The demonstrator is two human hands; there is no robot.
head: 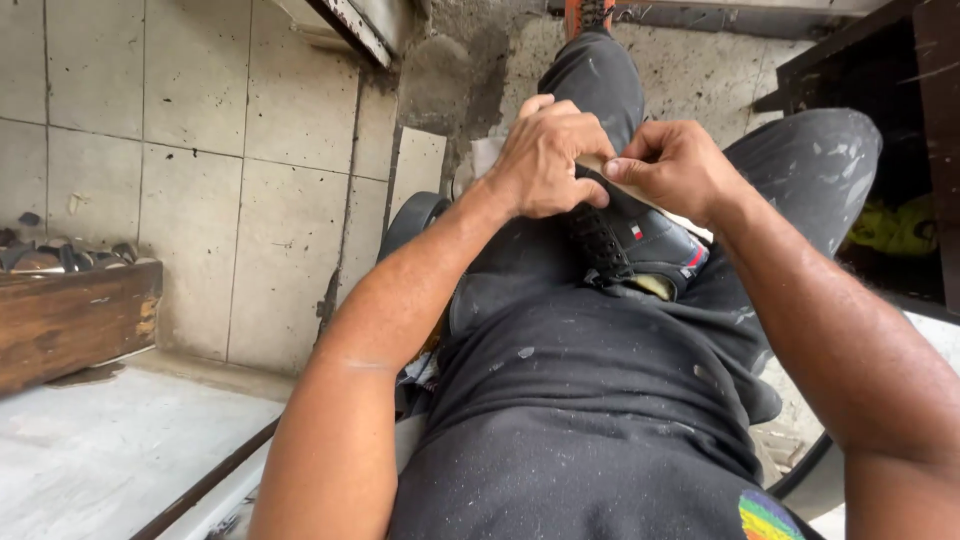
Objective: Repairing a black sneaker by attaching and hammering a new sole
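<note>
— Where did the left hand (545, 160) sit, and how were its fingers?

— It lay curled over the top of the black shoe (630, 245), knuckles up, fingers folded down and pressed against the shoe's upper. It was clamped on the shoe, not spread. The thumb was hidden under the hand, so its place could not be told.

— And the right hand (675, 170)?

— Just beside the left, touching it or nearly so. Its thumb and forefinger were pinched together on a pale flat strip (640, 200) that ran along the shoe's upper edge beneath both hands. The other fingers were tucked in. Whether the strip was part of the sole or a separate piece could not be made out.

— Where was the shoe itself?

— Under both hands, resting on the person's lap against the dusty black trousers (600, 350). Its laced front pointed toward the person's body, below the left hand, and a small striped patch showed on its side below the right hand.

— What lay around the hands?

— Beyond the knuckles, the person's leg stretched out to an orange shoe (588, 12) at the far end. Well off to the left of the left forearm stood a wooden box (75, 320) with dark scraps on top, against a tiled wall (200, 130). To the right of the right wrist sat a dark wooden frame (930, 100) with something yellow-green (895, 228) inside it
</note>
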